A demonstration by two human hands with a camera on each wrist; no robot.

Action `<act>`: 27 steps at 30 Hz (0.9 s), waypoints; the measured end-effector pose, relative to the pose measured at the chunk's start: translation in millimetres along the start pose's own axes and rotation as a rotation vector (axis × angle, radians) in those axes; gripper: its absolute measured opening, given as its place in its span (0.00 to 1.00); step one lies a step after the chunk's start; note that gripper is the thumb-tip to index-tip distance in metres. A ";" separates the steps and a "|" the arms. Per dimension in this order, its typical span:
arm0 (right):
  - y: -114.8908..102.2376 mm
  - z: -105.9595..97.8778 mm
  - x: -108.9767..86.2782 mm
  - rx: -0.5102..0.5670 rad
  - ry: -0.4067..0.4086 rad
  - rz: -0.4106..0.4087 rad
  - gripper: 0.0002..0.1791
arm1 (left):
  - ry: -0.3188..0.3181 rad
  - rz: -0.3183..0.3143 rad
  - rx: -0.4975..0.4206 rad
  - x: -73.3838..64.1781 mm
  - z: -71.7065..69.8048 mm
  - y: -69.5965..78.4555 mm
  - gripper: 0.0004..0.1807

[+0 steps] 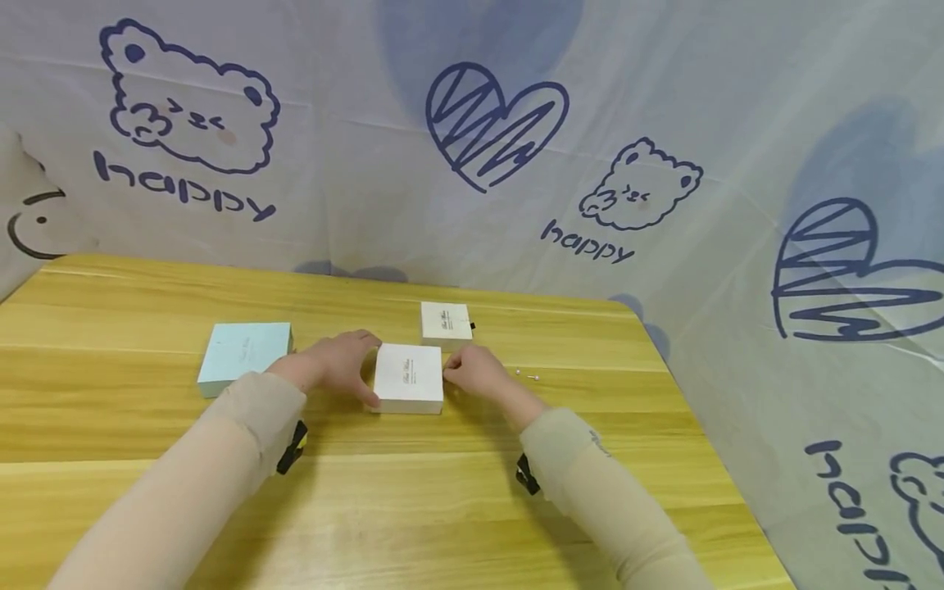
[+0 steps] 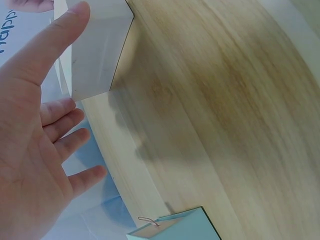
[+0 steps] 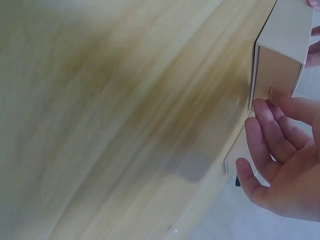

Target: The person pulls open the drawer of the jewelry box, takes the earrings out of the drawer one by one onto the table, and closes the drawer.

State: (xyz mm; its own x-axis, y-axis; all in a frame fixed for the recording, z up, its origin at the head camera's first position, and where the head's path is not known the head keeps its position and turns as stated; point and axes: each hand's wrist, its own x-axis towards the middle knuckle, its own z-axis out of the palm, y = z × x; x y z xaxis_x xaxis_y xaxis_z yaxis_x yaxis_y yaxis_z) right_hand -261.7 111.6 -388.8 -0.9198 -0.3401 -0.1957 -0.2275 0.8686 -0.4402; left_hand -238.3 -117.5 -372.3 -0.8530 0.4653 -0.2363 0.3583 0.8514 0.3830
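Box — near white one | my left hand holds its sides | my right hand pinches its loop | probably opening step — next needs a soft pull

Soft, diffuse light fills the scene; a pale sheen lies toward the desk's near edge, blurred shadows beneath both sleeves. Wrist views look hazy.
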 end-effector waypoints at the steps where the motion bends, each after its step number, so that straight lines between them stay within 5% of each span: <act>1: -0.7 0.5 0.4 0.008 -0.002 0.003 0.10 | 0.000 -0.001 0.002 -0.2 0.0 -0.2 0.53; 13: -5.0 5.2 4.9 -0.024 0.024 0.015 0.07 | -0.004 -0.002 0.004 -0.8 0.6 -1.8 0.52; 21: -1.3 2.1 2.3 -0.030 0.030 -0.016 0.25 | -0.003 0.000 0.012 0.0 0.5 -1.8 0.52; 27: 2.1 -1.4 -0.8 -0.019 0.020 -0.022 0.27 | -0.002 -0.003 0.015 -0.3 0.3 -1.5 0.52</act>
State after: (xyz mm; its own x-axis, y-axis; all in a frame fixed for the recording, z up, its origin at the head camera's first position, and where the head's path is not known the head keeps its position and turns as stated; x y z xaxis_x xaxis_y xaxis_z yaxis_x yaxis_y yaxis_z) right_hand -261.9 114.2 -388.4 -0.9209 -0.3516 -0.1683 -0.2534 0.8680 -0.4270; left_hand -238.5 -118.8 -373.1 -0.8537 0.4628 -0.2389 0.3610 0.8565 0.3690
